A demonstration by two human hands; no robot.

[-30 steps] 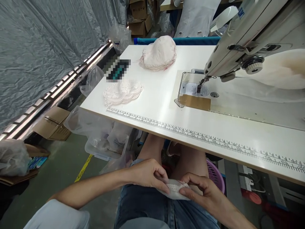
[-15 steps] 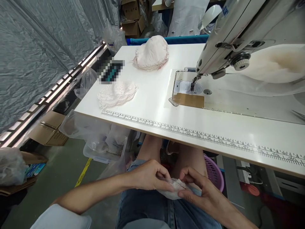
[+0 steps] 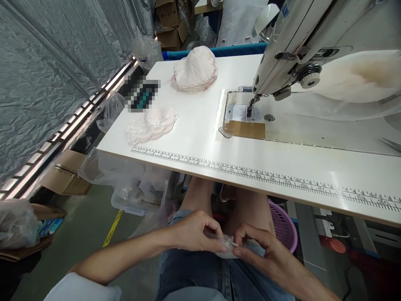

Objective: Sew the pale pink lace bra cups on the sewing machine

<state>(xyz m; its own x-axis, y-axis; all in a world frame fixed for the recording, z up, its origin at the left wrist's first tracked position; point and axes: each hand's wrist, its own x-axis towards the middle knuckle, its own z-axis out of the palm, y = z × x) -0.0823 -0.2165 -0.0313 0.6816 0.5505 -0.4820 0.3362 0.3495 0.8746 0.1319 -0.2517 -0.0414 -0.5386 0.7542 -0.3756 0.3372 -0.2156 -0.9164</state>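
Over my lap, below the table's front edge, a small piece of white lace fabric point(image 3: 229, 247) is stretched between both hands. My left hand point(image 3: 200, 232) pinches its left side between thumb and fingers. At its right side my right hand point(image 3: 255, 244) has thumb and fingertips closed on the edge. Much of the piece is hidden by the fingers. On the white table point(image 3: 194, 129) lie a scalloped lace piece point(image 3: 152, 125) at the left and a stack of pale fabric cups point(image 3: 196, 69) farther back.
A sewing machine point(image 3: 288, 54) occupies the table's right side, its needle area point(image 3: 249, 109) facing me. A printed ruler point(image 3: 250, 172) runs along the front edge. Beneath are a purple basket point(image 3: 283, 225) and a clear plastic bin point(image 3: 138, 202). Scissor-like metal tips point(image 3: 391, 144) lie far right.
The lace fabric between my hands has been folded or turned so less of it shows. Both hands stay closed on it, and the view has shifted slightly.
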